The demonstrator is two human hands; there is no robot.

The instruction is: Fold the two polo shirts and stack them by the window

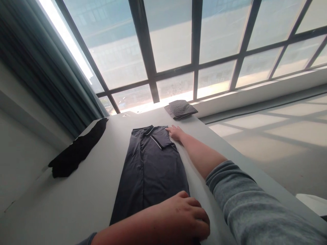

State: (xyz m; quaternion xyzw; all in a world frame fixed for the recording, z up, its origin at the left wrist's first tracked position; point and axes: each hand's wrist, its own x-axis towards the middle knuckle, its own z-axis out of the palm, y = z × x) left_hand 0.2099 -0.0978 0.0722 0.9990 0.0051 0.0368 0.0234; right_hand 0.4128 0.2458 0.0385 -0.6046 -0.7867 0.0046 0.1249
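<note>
A dark grey polo shirt (158, 166) lies on the white table, folded lengthwise, its collar at the far end and a white-trimmed sleeve laid across it. My right hand (175, 132) reaches to the far right shoulder corner, with fingertips closed at the cloth's edge. Nearer to me, my left hand (190, 216) crosses over the lower part of the shirt. Its fingers are curled down at the right edge of the cloth, and the fingertips are hidden under the hand. The shirt's near end is covered by my left forearm.
A black garment (79, 149) lies along the table's left edge. At the far end sits a folded striped cloth (182, 109). The white table (84, 204) stands by large windows (173, 37), with a grey-blue curtain (51, 61) at left. Sunlit floor (276, 136) stretches to the right.
</note>
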